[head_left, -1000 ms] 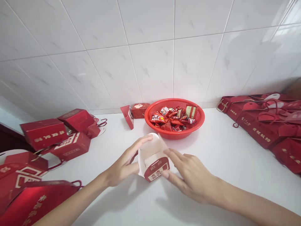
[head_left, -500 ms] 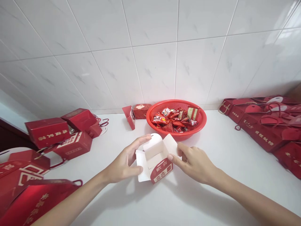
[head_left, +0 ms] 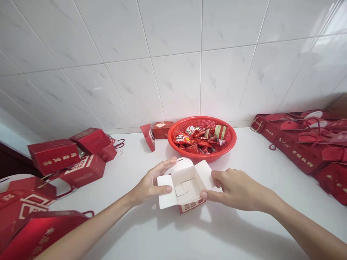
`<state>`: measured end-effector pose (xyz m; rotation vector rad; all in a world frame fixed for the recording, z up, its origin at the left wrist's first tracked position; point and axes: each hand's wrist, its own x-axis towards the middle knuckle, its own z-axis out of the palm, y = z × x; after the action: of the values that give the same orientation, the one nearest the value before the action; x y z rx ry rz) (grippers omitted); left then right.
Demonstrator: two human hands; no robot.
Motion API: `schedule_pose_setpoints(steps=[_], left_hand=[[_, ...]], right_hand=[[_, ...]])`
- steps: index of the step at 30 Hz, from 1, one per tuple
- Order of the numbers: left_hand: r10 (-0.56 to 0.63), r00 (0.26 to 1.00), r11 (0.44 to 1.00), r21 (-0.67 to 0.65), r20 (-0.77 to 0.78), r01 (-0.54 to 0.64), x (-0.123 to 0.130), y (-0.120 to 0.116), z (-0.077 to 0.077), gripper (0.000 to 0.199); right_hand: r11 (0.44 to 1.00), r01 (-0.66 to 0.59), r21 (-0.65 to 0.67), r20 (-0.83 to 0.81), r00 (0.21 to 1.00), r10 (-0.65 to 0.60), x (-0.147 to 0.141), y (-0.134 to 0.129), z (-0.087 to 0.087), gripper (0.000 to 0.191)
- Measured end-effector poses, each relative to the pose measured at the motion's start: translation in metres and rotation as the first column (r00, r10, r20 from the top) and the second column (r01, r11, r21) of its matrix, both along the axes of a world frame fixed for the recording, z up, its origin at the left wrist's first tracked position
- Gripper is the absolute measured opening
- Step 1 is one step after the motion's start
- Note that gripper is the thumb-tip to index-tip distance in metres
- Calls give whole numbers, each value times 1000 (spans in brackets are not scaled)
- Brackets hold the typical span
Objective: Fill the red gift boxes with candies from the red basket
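One red-and-white cardboard box is gaping, base formed, unfilled, before the red plastic basket; my left hand and right hand are gripping its open side flaps.

Bare hands, bare forearms, short-trimmed nails, no rings

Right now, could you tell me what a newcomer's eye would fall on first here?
Probably the red basket of shiny wrapped sweets, near the tiled wall. Just in front, the left hand and right hand hold an open box, its inside white. Red boxes crowd the left and right sides.
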<state>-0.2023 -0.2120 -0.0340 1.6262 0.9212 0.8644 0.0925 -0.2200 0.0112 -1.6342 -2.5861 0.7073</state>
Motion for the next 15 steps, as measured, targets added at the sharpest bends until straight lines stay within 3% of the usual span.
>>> schedule_pose_setpoints(steps=[5,8,12,15], left_hand=[[154,987,967,215,-49,-140,13,16,-15,43],[183,977,940,312,-108,-141,16,25,-12,33],[92,964,901,432,-247,25,21,40,25,24],[39,926,900,416,-377,131,37,66,56,23]], right_hand=[[999,-12,-30,34,999,13,9,5,0,62],[1000,29,-5,-2,1000,-29,19,8,4,56],[995,72,66,-152,986,-61,38,16,25,43],[988,97,119,-341,939,-51,43,34,42,43]])
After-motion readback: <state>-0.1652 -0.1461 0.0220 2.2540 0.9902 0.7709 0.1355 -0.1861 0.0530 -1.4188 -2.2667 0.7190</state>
